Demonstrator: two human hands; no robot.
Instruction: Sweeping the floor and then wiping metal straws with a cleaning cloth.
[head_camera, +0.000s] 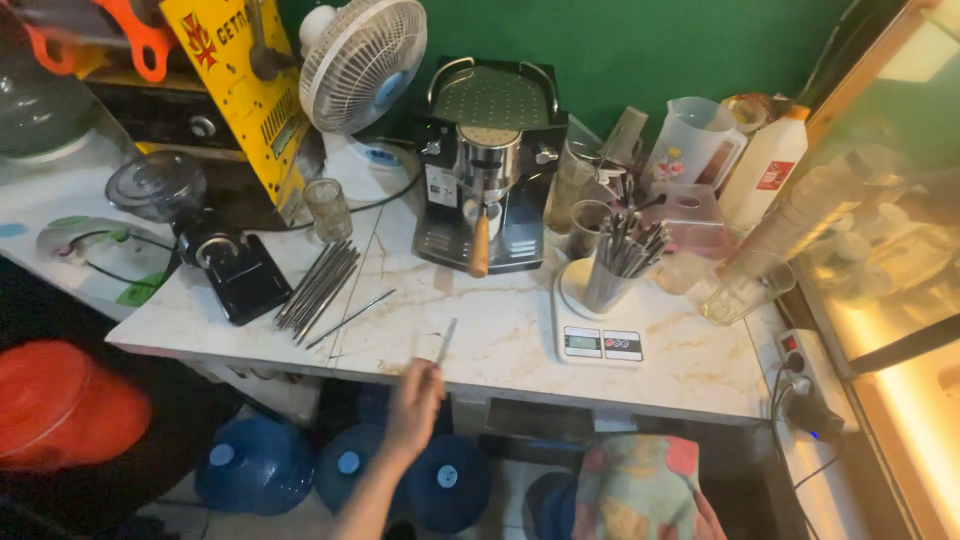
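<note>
We see a metal cup (607, 283) packed with metal straws (630, 245) standing on a white kitchen scale (598, 340), right of the espresso machine (487, 165). More loose straws (318, 285) lie left on the marble bench (500, 350), against a green wall (650, 45). Our left hand (415, 405) reaches up from the near edge, fingers pinched around one metal straw (446, 340). The right hand (705, 520) holds a patterned cloth (635, 490); its fingers are hidden.

A yellow sign (240, 85) with a red emblem leans at the bench's back left. The white scale (597, 330) shows two small grey screens. A white bottle (765, 165) carries a red label.
</note>
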